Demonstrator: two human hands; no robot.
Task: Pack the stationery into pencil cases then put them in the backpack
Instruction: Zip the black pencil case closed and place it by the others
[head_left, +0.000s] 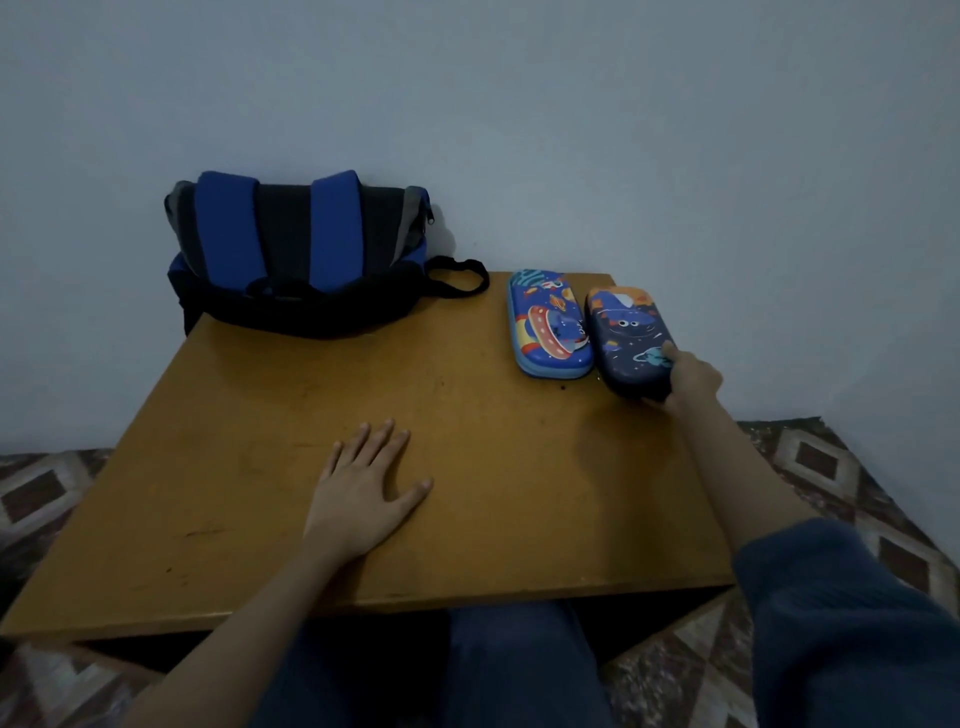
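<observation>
One view only, from the person's head, looking forward and down across the counter (467, 441) to the wall (519, 130) behind it. It sits close: both forearms enter from the bottom edge, the left hand (363, 493) lands mid-frame, the right hand (691, 379) grips a case (628, 338) at far right. The wide lens seems to bow the counter's edges; floor (831, 493) fills the lower corners.

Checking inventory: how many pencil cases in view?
2. The light-blue case lies at the table's far right; the dark-blue case is beside it at the right edge, gripped by the right hand. Others could be inside the backpack.
</observation>
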